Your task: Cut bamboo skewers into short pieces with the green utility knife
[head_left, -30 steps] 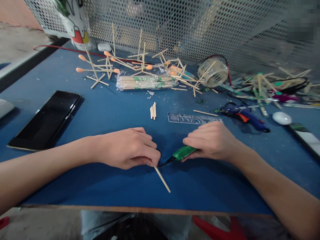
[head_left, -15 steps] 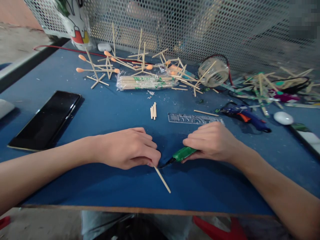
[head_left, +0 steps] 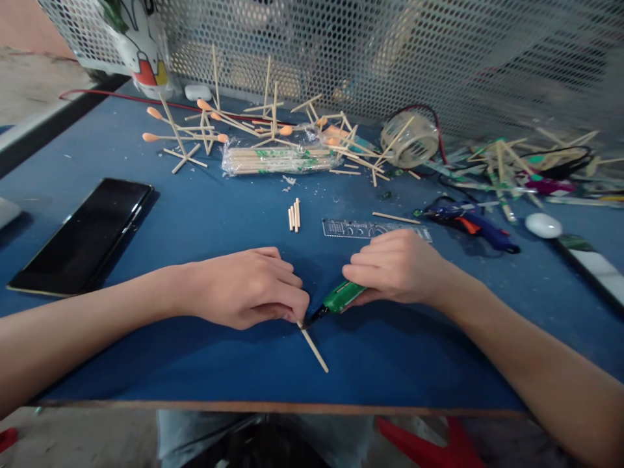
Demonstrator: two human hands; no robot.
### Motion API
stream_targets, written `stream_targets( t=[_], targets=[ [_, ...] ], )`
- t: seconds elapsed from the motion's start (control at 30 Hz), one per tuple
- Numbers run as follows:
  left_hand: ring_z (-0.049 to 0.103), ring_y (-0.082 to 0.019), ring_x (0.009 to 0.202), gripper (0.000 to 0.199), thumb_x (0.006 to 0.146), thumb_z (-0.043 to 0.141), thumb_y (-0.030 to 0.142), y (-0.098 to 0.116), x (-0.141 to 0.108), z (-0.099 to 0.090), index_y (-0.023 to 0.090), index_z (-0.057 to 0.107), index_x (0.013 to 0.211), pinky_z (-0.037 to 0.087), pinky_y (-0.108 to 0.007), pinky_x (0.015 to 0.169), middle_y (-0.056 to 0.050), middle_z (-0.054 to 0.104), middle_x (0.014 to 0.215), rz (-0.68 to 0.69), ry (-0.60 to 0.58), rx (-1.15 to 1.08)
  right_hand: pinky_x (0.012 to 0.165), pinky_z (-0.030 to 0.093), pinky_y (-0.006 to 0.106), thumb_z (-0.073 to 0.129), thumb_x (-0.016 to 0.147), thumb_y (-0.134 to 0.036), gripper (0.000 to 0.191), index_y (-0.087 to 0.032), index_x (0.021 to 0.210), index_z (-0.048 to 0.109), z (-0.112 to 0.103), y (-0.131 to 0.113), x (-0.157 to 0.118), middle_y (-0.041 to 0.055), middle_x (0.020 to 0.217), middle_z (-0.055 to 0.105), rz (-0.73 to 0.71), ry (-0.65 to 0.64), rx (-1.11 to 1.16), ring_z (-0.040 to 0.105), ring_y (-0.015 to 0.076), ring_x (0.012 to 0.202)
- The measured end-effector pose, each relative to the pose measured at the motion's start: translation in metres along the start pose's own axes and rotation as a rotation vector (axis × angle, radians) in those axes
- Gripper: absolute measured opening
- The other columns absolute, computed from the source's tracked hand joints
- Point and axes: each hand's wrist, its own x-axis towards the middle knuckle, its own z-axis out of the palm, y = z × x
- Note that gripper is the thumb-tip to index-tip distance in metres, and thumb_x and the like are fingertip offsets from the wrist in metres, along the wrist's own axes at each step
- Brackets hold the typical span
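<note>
My left hand [head_left: 258,289] pinches one end of a thin wooden stick [head_left: 316,351] against the blue table. The stick's other end points toward the front edge. My right hand [head_left: 397,270] is closed around the green handle of a utility knife [head_left: 342,297]. Its dark blade lies across the stick, right beside my left fingertips. Behind my hands several short cut sticks [head_left: 294,215] lie side by side. A clear plastic ruler [head_left: 348,228] is partly behind my right hand, with a single stick [head_left: 396,218] just beyond it.
A black phone [head_left: 80,237] lies at left. Toward the back are a plastic-wrapped bundle of sticks [head_left: 277,160], stick structures with orange tips [head_left: 182,155] and a clear round container [head_left: 409,140]. A blue glue gun [head_left: 472,224] and a white oval object [head_left: 543,225] sit at right.
My right hand has shifted left with the utility knife, bringing the blade from beside the stick onto it. My left hand keeps its pinch. The whole view has moved slightly.
</note>
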Motion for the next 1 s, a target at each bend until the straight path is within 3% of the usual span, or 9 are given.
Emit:
stream_targets(
  t=[0.33,1.0],
  targets=[
    [0.063,-0.016,0.088,0.018,0.105,0.049,0.017,-0.0013,0.0028,-0.0003,0.025,0.065,0.102,0.035,-0.032,0.083,-0.001,0.070,0.092,-0.007,-0.014,-0.012,0.052,0.023,0.029,0.039,0.101,-0.064,0.054,-0.022,0.069,0.048,0.0067,-0.0007,-0.0009,-0.0072,0.055,0.043,0.002,0.059,0.006,0.036,0.0113,0.049],
    [0.066,-0.014,0.093,0.014,0.104,0.052,0.017,-0.0032,0.0043,-0.0002,0.023,0.064,0.103,0.036,-0.031,0.089,0.000,0.073,0.101,-0.038,-0.002,-0.104,0.053,0.022,0.029,0.041,0.101,-0.065,0.053,-0.022,0.072,0.048,0.0090,-0.0004,0.0018,-0.0077,0.056,0.043,-0.006,0.058,0.026,0.034,0.0112,0.051]
  ],
)
